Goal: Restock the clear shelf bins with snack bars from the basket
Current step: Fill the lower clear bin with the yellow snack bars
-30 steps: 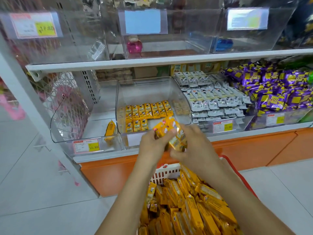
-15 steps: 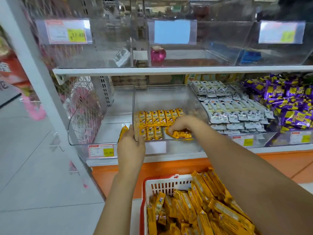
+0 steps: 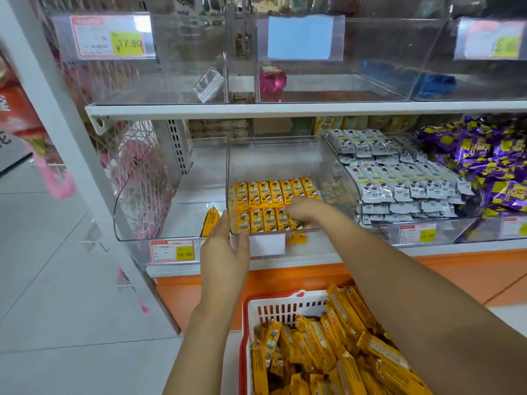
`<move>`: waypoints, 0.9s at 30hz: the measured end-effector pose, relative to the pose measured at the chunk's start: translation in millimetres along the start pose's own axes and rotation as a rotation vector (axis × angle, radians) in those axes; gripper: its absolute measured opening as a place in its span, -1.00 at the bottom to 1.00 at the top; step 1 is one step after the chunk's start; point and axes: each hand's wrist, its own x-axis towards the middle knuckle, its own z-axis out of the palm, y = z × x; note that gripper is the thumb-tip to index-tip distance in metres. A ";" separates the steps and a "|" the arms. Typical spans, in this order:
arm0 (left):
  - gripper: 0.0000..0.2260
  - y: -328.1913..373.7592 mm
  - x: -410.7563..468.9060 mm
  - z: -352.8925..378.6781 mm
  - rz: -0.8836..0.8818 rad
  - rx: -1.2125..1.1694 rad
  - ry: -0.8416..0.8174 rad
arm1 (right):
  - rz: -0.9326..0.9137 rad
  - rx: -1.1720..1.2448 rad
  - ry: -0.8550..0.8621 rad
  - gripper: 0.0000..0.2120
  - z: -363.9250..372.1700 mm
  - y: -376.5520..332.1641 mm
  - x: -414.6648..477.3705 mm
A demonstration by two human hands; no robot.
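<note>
Two rows of snack bars (image 3: 273, 195) lay in the clear bin (image 3: 285, 161). My left hand (image 3: 225, 252), spread, steadied its corner. My right hand (image 3: 302, 209) curled over the front row; I could not tell if it pinched a bar. Placing step, I judged; next, another handful from the basket (image 3: 279, 306).

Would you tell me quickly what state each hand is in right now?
Left hand: open, straight fingers against the bin corner.
Right hand: curled over the bars in the bin; grip cannot be told.
</note>
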 end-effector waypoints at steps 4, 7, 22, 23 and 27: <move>-0.78 5.2 -19.7 -2.6 -0.099 -0.155 0.126 | -0.092 0.091 0.248 -0.65 -7.2 6.6 -12.1; -0.77 3.5 -30.8 -1.1 -0.090 -0.089 0.104 | -0.232 0.054 0.410 -0.61 -5.3 14.7 -46.4; -0.72 -82.2 -104.2 46.1 -0.536 0.523 -0.764 | 0.176 -0.392 0.087 -0.19 165.8 131.4 -83.6; -0.73 -88.6 -110.7 48.8 -0.554 0.512 -0.774 | 0.200 -0.405 0.084 -0.12 172.6 133.8 -80.2; -0.70 -98.0 -125.5 54.5 -0.518 0.530 -0.728 | 0.255 -0.486 0.114 -0.08 184.0 132.7 -70.9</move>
